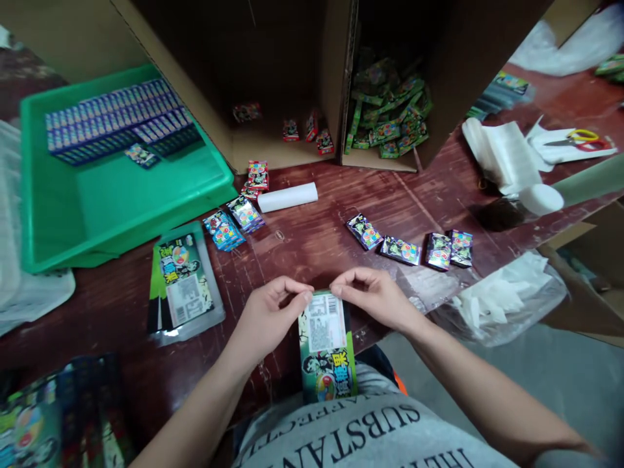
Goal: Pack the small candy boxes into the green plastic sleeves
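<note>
A green and black printed packaging bag (325, 351) hangs at the table's front edge against my shirt, its white label with a barcode uppermost. My left hand (283, 299) pinches the bag's upper left corner between thumb and forefinger. At the upper right corner my right hand (368, 292) pinches it in the same way. Whether the bag holds anything does not show. Similar bags (185, 283) lie stacked to the left of my hands. Small dark candy boxes (400, 249) lie on the table beyond my right hand.
Left stands a green tray (117, 208) with rows of small boxes. Ahead are open cartons (280, 146) with red boxes and green packs (390, 123). A white roll (287, 197), more small boxes (224, 229), scissors (580, 140) and a plastic bag of white scraps (507, 296) lie around.
</note>
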Available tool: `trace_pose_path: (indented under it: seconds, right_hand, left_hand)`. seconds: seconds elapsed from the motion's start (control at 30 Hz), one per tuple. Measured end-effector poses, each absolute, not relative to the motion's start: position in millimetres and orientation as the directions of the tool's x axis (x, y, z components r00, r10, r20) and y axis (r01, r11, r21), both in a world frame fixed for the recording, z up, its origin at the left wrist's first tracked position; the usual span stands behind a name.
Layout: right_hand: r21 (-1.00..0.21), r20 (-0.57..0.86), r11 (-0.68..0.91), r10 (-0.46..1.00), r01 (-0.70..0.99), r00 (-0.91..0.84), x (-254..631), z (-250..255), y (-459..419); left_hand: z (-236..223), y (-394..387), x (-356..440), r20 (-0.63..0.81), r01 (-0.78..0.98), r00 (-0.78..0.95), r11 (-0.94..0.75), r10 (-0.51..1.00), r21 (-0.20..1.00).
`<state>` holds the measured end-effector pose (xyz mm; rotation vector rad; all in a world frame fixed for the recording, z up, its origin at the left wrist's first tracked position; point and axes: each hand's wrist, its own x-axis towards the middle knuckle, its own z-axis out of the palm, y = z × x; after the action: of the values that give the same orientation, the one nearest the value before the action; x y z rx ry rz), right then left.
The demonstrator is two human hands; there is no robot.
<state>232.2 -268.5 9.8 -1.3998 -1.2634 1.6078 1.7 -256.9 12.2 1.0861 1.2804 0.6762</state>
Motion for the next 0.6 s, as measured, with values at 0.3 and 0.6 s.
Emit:
trace_pose_path:
  seconds: [0.3,0.6]
  right_hand:
    - [-0.886,-0.459,-0.457,0.844,0.074,-0.278,230,6,-247]
    - [-0.805,0.015,0.322,0.85,0.498,-0.526,220,-4,-169]
  left_hand:
    - [3,-236,-14,-0.487,0.136,0.303,0.469,0.819,0.873]
    - [-28,-220,-36,-0.219,0.445,0.365,0.037,0.905,0.895]
